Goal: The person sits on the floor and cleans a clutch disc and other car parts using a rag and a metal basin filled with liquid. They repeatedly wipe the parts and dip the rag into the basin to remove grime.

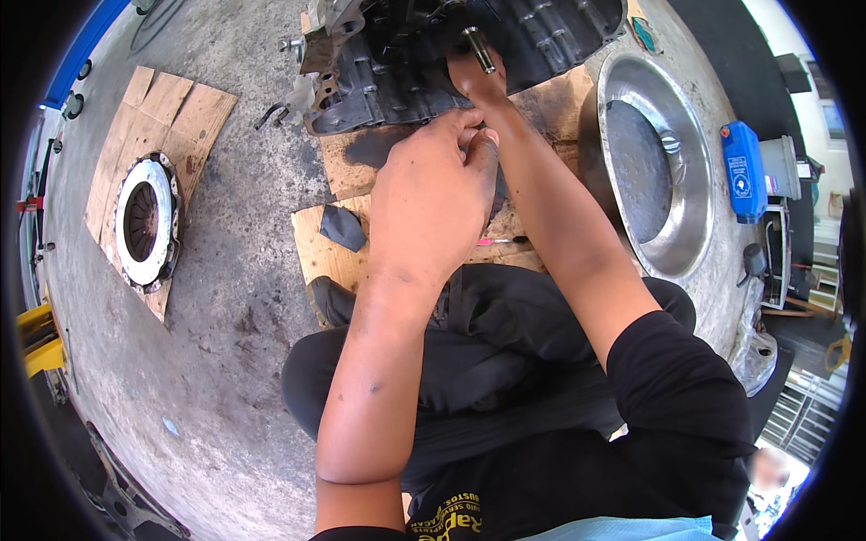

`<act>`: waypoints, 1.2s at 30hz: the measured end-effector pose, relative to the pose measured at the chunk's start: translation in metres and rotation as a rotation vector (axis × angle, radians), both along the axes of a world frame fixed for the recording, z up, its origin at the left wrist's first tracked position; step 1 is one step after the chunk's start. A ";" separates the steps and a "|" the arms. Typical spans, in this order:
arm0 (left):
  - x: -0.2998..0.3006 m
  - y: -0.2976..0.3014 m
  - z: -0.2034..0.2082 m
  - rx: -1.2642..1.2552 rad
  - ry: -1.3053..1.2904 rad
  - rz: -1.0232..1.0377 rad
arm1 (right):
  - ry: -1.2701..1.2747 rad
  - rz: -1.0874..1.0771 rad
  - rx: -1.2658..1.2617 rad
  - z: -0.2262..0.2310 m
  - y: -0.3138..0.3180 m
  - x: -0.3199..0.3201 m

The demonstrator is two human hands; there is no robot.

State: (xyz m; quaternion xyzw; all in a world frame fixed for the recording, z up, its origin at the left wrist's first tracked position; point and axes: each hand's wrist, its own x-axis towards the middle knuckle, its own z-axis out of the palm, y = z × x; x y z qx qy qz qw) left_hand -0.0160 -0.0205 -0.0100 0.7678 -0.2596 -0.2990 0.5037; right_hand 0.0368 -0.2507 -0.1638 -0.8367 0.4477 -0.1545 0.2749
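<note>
A dark metal transmission housing (388, 90) lies at the top of the view, its hollow side facing me. My right hand (478, 77) reaches into that hollow, beside a shiny splined shaft (479, 50); its fingers are hidden in shadow. Just below the housing's near edge is my left hand (433, 185), its fingers curled in and the thumb pressed toward the forefinger. What it pinches, if anything, does not show. Under it, stained cardboard (311, 236) carries a dark scrap of sandpaper or cloth (342, 227) and a thin pink-and-black tool (502, 241).
A large metal basin (695, 198) stands to the right, with a blue jug (743, 171) and a grey bucket (779, 169) beyond it. At left, a clutch pressure plate (147, 221) rests on another cardboard sheet (200, 117). A small black hooked part (271, 114) lies on the concrete floor.
</note>
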 end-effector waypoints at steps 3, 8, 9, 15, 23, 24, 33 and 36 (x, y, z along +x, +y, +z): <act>0.004 0.002 -0.004 -0.017 -0.052 -0.008 | 0.063 0.125 -0.034 -0.020 -0.004 0.031; 0.011 0.002 -0.008 0.009 -0.074 0.032 | 0.112 0.213 -0.141 -0.033 0.007 0.058; 0.008 0.001 -0.011 0.011 -0.064 0.018 | 0.162 0.231 -0.157 -0.041 0.001 0.050; 0.007 0.004 -0.014 0.065 -0.128 0.002 | 0.383 0.458 -0.105 -0.053 -0.021 0.027; -0.001 0.005 -0.003 0.025 -0.138 -0.018 | 0.224 0.451 -0.074 -0.004 -0.020 0.004; -0.002 0.003 -0.003 0.024 -0.129 -0.034 | 0.093 0.413 -0.120 -0.008 -0.023 0.014; 0.005 0.007 -0.003 0.051 -0.119 -0.011 | 0.411 0.389 -0.131 -0.033 0.002 0.067; 0.003 0.006 -0.006 0.029 -0.092 -0.028 | 0.441 0.405 -0.166 -0.034 -0.001 0.069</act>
